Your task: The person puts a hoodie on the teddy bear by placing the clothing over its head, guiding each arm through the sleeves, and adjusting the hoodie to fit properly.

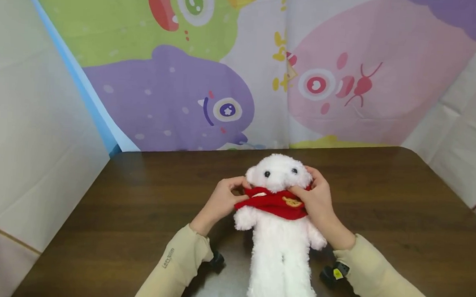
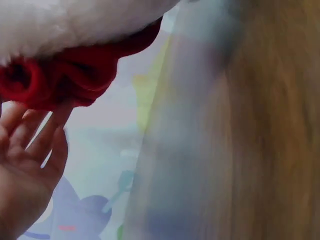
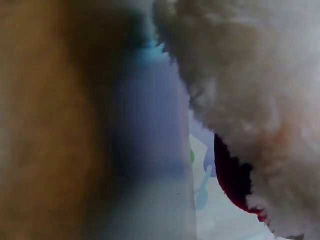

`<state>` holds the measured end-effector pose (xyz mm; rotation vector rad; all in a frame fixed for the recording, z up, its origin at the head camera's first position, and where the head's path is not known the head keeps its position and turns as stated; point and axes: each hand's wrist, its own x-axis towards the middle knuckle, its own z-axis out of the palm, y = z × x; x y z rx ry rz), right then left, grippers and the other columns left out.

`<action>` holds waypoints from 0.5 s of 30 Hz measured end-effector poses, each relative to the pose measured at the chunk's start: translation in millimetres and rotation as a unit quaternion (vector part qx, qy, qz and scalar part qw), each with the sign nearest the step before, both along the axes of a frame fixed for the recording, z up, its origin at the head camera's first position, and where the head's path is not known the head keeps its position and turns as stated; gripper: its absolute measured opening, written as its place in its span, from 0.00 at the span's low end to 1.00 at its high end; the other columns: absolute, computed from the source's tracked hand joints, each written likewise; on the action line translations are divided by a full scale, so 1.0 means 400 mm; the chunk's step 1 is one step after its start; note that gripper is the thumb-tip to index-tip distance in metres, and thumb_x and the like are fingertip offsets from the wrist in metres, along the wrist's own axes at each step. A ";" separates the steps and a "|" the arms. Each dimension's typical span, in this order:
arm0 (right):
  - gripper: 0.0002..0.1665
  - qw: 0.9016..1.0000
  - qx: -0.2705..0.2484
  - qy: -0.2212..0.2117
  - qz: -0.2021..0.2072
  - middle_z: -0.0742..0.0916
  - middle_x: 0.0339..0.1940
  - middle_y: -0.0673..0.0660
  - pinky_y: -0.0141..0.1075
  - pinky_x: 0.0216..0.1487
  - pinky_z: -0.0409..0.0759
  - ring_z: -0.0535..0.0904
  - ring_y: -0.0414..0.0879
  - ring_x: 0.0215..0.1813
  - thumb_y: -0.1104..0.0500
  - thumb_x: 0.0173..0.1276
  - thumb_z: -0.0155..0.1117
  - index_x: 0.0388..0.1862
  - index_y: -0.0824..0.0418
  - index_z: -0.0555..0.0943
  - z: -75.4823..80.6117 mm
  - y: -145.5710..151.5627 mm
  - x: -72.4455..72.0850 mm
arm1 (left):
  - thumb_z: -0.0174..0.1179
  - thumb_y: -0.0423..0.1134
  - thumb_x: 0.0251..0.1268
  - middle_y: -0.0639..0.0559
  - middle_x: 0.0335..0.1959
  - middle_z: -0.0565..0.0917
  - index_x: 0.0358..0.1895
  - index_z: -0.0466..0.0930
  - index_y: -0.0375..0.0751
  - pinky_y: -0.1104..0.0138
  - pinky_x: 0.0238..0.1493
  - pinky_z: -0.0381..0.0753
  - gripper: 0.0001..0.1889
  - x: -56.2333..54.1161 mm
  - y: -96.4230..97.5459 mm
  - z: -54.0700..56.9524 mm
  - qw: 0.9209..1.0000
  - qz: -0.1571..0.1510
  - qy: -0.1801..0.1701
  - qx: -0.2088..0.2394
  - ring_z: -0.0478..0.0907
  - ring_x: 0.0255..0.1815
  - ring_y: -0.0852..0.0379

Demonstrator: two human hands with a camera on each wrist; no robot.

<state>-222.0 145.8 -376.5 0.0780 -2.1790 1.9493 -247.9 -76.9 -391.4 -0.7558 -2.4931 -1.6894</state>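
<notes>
A white plush toy [image 1: 278, 254] with black eyes lies face up, its head toward the back of the table. Bunched around its neck is a red knitted garment [image 1: 273, 206] bearing a gold emblem. My left hand [image 1: 222, 200] pinches the garment's left edge beside the toy's head. On the other side, my right hand [image 1: 320, 206] grips the cloth near the cheek, thumb in front and fingers behind. In the left wrist view, fingers [image 2: 50, 130] reach up under the red folds [image 2: 82, 75]. White fur [image 3: 250, 70] fills much of the right wrist view, hiding the right hand.
The dark wooden table [image 1: 158, 202] ends at a cartoon-printed curtain [image 1: 267, 56] behind it. Pale cloth walls [image 1: 33, 124] stand at both sides. Black wrist devices [image 1: 217, 260] hang below both beige sleeves [image 1: 384, 277].
</notes>
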 end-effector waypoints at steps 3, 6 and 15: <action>0.26 0.999 -0.031 0.011 -0.016 0.78 0.42 0.50 0.23 0.43 0.75 0.74 0.36 0.41 0.68 0.56 0.61 0.54 0.67 0.68 0.001 -0.003 -0.005 | 0.59 0.31 0.55 0.49 0.35 0.80 0.34 0.79 0.40 0.61 0.41 0.76 0.04 -0.003 -0.002 0.002 0.999 -0.043 0.002 -0.021 0.74 0.35 0.56; 0.26 0.999 -0.030 0.005 -0.011 0.77 0.42 0.47 0.23 0.44 0.75 0.74 0.36 0.42 0.68 0.56 0.61 0.55 0.67 0.67 -0.001 -0.008 0.000 | 0.56 0.34 0.59 0.50 0.37 0.79 0.38 0.76 0.41 0.64 0.42 0.76 0.05 -0.002 -0.005 -0.002 0.994 -0.087 -0.014 -0.064 0.73 0.36 0.57; 0.27 0.998 0.001 0.058 0.038 0.77 0.43 0.47 0.23 0.44 0.74 0.74 0.36 0.42 0.68 0.55 0.62 0.54 0.69 0.66 -0.004 0.003 0.000 | 0.42 0.34 0.64 0.48 0.40 0.72 0.45 0.67 0.36 0.68 0.42 0.72 0.10 0.011 -0.014 0.014 0.978 -0.168 -0.124 -0.011 0.69 0.42 0.57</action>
